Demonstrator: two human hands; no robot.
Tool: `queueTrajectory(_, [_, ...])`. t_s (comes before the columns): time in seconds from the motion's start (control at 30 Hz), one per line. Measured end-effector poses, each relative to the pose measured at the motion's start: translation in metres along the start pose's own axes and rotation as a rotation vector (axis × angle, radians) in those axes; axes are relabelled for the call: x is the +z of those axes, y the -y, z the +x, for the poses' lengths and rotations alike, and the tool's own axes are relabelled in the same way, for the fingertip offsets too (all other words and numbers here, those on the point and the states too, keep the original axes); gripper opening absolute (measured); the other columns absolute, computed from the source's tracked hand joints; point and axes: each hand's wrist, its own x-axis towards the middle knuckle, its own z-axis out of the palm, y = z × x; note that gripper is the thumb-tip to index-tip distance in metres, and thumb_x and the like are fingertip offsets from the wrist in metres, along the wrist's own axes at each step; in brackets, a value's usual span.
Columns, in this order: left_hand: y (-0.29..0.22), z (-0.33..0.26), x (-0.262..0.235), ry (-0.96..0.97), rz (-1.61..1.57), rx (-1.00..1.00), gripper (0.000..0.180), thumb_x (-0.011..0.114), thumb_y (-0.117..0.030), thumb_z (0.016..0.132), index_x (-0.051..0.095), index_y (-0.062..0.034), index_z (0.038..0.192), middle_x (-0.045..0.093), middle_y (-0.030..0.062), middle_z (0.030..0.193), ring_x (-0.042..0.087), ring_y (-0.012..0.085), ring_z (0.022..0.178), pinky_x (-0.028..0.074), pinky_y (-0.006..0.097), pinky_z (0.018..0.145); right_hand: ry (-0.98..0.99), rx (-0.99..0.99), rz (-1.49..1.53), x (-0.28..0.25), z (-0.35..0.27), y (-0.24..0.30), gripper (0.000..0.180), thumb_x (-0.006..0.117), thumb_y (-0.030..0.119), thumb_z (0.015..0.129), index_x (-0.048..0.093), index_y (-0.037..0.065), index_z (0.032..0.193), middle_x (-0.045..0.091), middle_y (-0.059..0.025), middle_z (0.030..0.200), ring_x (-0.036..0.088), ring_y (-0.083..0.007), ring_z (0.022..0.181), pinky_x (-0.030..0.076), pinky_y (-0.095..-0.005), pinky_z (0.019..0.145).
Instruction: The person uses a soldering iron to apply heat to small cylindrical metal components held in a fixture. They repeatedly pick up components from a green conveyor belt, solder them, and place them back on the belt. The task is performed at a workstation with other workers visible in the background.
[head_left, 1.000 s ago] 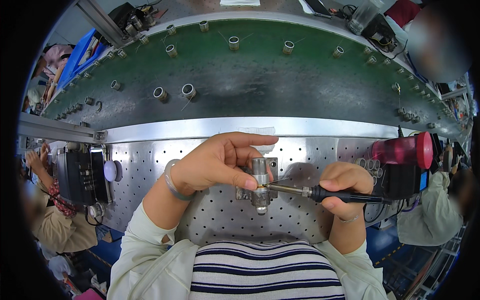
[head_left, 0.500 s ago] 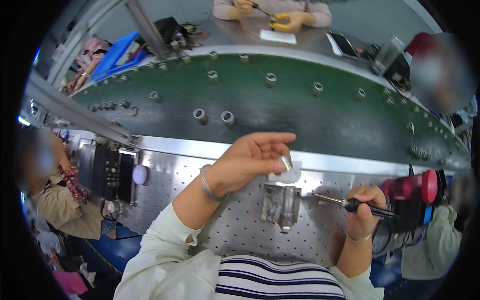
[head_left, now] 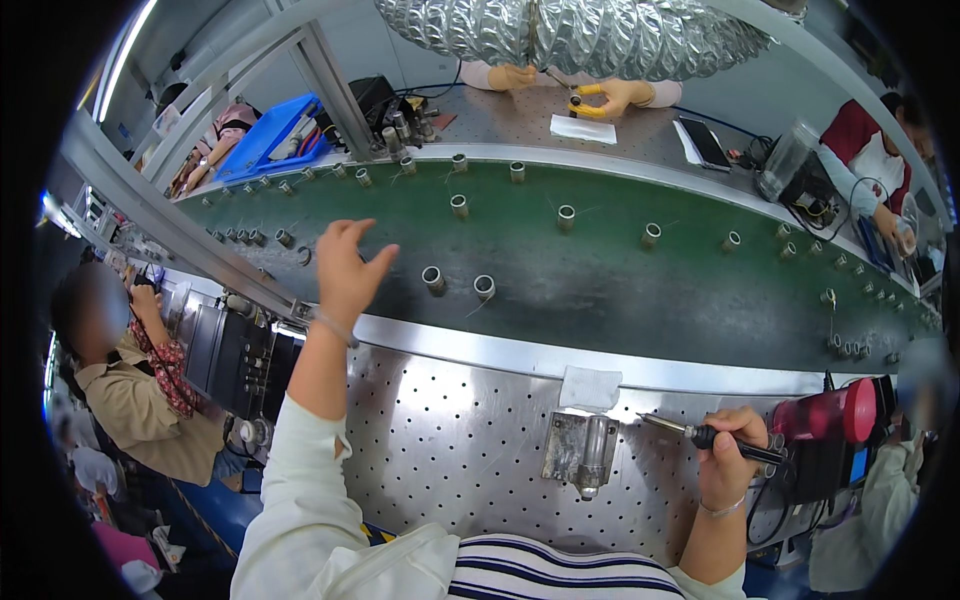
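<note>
My left hand (head_left: 353, 268) reaches over the green conveyor belt (head_left: 560, 290), its fingers spread and thumb apart. I see nothing between them, though the palm side is partly hidden. Two short metal cylinders (head_left: 433, 280) stand on the belt to the right of it. In my right hand (head_left: 735, 452) is a soldering iron (head_left: 704, 436), gripped by its black handle. Its bare tip points left, toward a small metal fixture (head_left: 581, 450) with a rounded bar on the perforated metal table (head_left: 450, 430). A folded white pad (head_left: 590, 388) lies just beyond the fixture.
Several more cylinders (head_left: 566, 217) are spread along the belt. A metal post (head_left: 215, 255) slants past my left arm. At right are a pink container (head_left: 825, 410) and black equipment. Across the belt, another person's hands hold yellow-handled pliers (head_left: 592, 101). A silver duct (head_left: 580, 35) hangs above.
My left hand has moved left and farther out over the belt. The metal cylinder it held is no longer seen in its fingers. The view has tilted up; my right hand keeps the soldering iron.
</note>
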Motion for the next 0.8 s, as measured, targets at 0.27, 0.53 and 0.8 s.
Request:
queueTrajectory(0.27, [-0.059,-0.024,0.010,0.070,-0.380,-0.190,0.027,0.074,-0.009,0.075,0.066,0.0017,0.099,0.060,0.0095,0.085,0.056,0.0180,0.067,0.049,0.029,0.064,0.038,0.007,0.022,0.000,-0.001,-0.001,0.019,0.071,0.010,0.080,0.059,-0.003,0.085,0.060,-0.0110,0.071,0.053,-0.0121,0.052,0.041,-0.0202,0.050])
queueTrajectory(0.53, [-0.198,-0.058,-0.030,1.037,-1.515,-0.494,0.028,0.066,0.001,0.082,0.066,0.0057,0.110,0.065,0.0126,0.104,0.062,0.0160,0.090,0.050,0.026,0.081,0.027,0.022,-0.053,0.002,0.000,0.000,0.022,0.068,0.018,0.084,0.056,0.000,0.088,0.058,-0.0102,0.076,0.048,-0.0105,0.053,0.038,-0.0200,0.050])
queueTrajectory(0.8, [-0.205,-0.058,-0.005,1.386,-1.688,-0.461,0.041,0.071,0.000,0.079,0.060,0.0072,0.118,0.067,0.0145,0.104,0.065,0.0180,0.096,0.051,0.028,0.087,0.075,0.004,0.082,0.001,-0.009,0.009,0.014,0.068,0.005,0.081,0.058,-0.003,0.084,0.062,-0.0112,0.073,0.055,-0.0118,0.055,0.044,-0.0218,0.053])
